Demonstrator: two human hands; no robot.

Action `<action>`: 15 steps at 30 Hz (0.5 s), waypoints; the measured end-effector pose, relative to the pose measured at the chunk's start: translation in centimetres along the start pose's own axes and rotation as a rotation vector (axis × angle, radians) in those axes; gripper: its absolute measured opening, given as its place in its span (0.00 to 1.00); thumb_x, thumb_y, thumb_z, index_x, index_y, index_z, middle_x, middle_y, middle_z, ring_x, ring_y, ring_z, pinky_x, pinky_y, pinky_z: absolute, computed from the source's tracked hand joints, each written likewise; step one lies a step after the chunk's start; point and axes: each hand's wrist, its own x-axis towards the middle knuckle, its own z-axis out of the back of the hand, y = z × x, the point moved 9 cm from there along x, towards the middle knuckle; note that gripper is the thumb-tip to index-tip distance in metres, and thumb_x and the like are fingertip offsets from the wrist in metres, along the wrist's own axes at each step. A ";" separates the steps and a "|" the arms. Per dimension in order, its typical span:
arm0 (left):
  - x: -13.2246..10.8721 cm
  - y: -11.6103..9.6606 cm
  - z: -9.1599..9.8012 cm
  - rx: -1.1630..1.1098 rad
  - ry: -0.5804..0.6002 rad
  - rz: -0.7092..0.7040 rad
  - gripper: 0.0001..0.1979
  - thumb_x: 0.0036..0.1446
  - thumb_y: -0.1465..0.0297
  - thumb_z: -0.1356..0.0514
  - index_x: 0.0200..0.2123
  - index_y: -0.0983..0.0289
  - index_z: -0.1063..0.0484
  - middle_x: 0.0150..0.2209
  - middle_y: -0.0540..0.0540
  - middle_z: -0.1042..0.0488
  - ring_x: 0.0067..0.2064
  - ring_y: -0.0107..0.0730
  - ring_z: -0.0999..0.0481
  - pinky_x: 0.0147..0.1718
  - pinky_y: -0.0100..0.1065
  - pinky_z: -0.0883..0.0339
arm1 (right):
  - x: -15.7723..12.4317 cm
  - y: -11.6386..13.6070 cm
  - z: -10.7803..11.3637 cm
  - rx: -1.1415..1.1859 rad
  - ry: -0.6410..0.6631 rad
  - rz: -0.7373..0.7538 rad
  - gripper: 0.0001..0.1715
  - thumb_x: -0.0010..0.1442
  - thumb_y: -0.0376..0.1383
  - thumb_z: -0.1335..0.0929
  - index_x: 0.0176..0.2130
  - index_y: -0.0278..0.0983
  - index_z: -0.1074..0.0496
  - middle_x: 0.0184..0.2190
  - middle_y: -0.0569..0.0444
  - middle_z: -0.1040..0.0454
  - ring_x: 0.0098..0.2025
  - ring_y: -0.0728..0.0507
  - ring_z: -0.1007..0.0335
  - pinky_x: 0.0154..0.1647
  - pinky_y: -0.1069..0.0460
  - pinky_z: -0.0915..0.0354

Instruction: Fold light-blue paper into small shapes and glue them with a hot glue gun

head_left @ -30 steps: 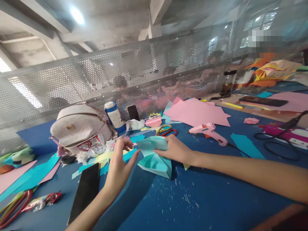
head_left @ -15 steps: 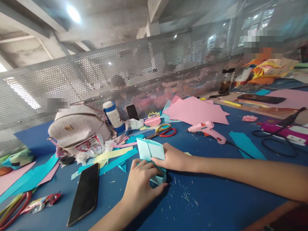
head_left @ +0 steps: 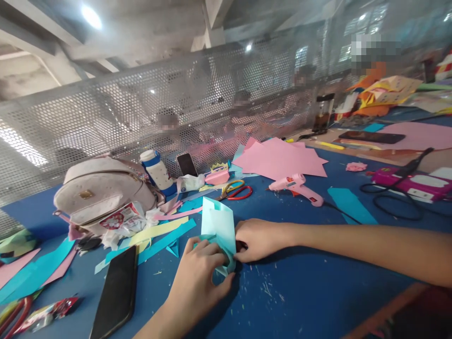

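A folded light-blue paper [head_left: 219, 217] stands on the blue table in front of me, its upper part a flat upright panel and its lower part curved into a loop. Curled over that lower part, my left hand [head_left: 203, 270] grips it from the left, thumb near the table. My right hand [head_left: 263, 238] is closed at the paper's right edge, fingers bent and thumb low; part of its fingertips is hidden. Beyond the paper lie scissors [head_left: 241, 190] with red and yellow handles. To the right rests a pink glue gun [head_left: 298, 187] with a black cord.
A black phone [head_left: 116, 289] lies at left, near paper strips [head_left: 165, 242]. Behind are a pale backpack [head_left: 95, 181], a bottle [head_left: 157, 169] and a propped phone [head_left: 187, 165] before a perforated metal screen [head_left: 123, 117]. Pink sheets [head_left: 282, 159] and a purple power strip [head_left: 409, 181] are at right.
My right hand has moved from the front of the paper's upper panel down to its right edge. That panel now stands more upright. The whole view has shifted slightly.
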 end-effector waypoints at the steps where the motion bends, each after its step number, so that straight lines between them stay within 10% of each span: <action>1: 0.0 0.0 0.0 0.012 -0.009 0.002 0.03 0.54 0.70 0.38 0.28 0.59 0.27 0.34 0.49 0.24 0.38 0.39 0.27 0.46 0.45 0.44 | 0.0 0.0 0.0 0.004 0.002 -0.002 0.10 0.53 0.40 0.32 0.26 0.35 0.28 0.26 0.54 0.26 0.27 0.48 0.36 0.26 0.56 0.45; 15: -0.2 -0.1 -0.3 0.023 -0.085 -0.044 0.08 0.54 0.72 0.38 0.23 0.61 0.31 0.29 0.48 0.26 0.34 0.34 0.29 0.40 0.41 0.42 | -0.2 0.0 0.1 0.024 0.010 -0.031 0.08 0.50 0.39 0.31 0.25 0.35 0.28 0.26 0.55 0.26 0.25 0.49 0.37 0.24 0.56 0.47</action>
